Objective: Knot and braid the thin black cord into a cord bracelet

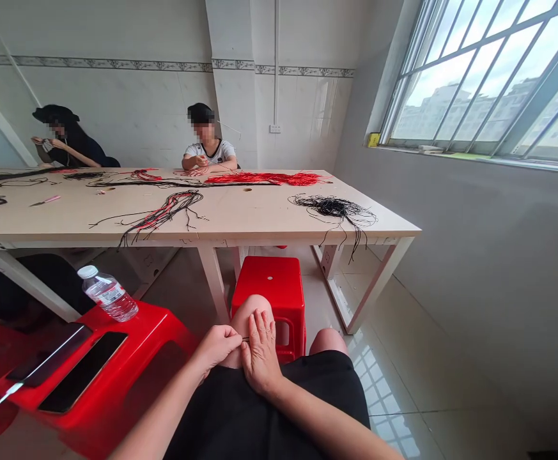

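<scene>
Resting on my bare knee [254,317], my left hand [216,348] and my right hand [261,353] meet close together. A short, thin dark strand [245,338] shows between them, pinched in the fingers of both hands. Most of its length is hidden by my fingers, and I cannot tell whether it is cord or wire. Below my hands lies my black garment [259,409], covering my lap.
To the left, a red plastic stool [154,332] holds a water bottle [108,294] and two phones, one on a white cable. Another red stool [269,287] stands ahead. Beyond it, a long table [231,217] carries red and black cords; two co-workers [206,137] sit behind it.
</scene>
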